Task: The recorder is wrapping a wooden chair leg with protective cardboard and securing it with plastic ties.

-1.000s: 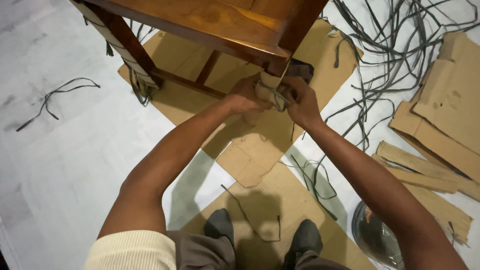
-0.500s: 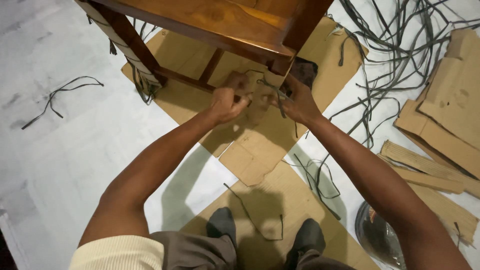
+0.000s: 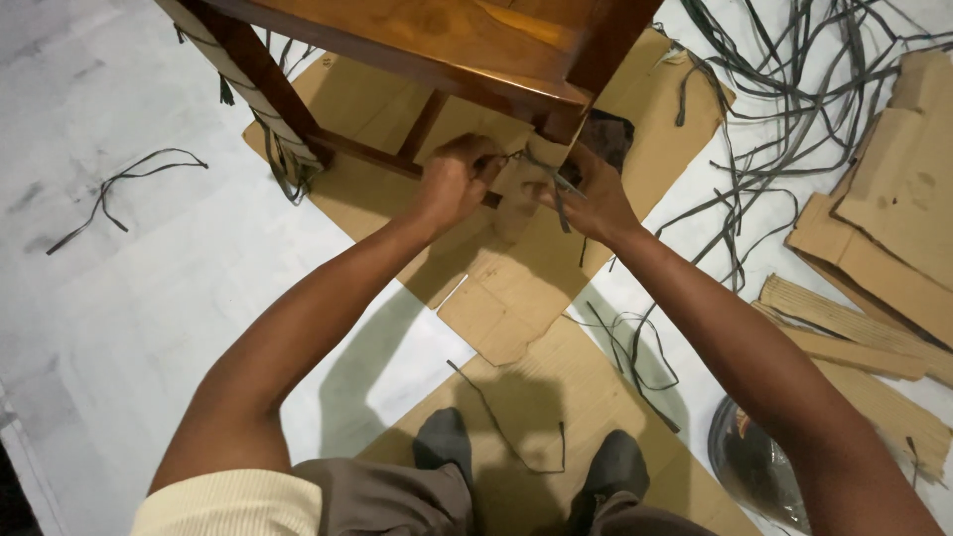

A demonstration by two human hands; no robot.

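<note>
**Under the table corner, both hands on one strap**

Beneath the near corner of the wooden table [image 3: 437, 40], the left hand [image 3: 452, 184] is curled shut, pinching a grey strap [image 3: 541, 171] that runs around the cardboard-wrapped table leg [image 3: 521, 194]. The right hand [image 3: 591, 199] is closed on the same strap, its loose end hanging just below the fingers. The leg stands on flat cardboard sheets [image 3: 516, 298] spread across the white floor [image 3: 129, 298]. A tangle of loose straps [image 3: 784, 99] lies toward the floor's far right corner.
</note>
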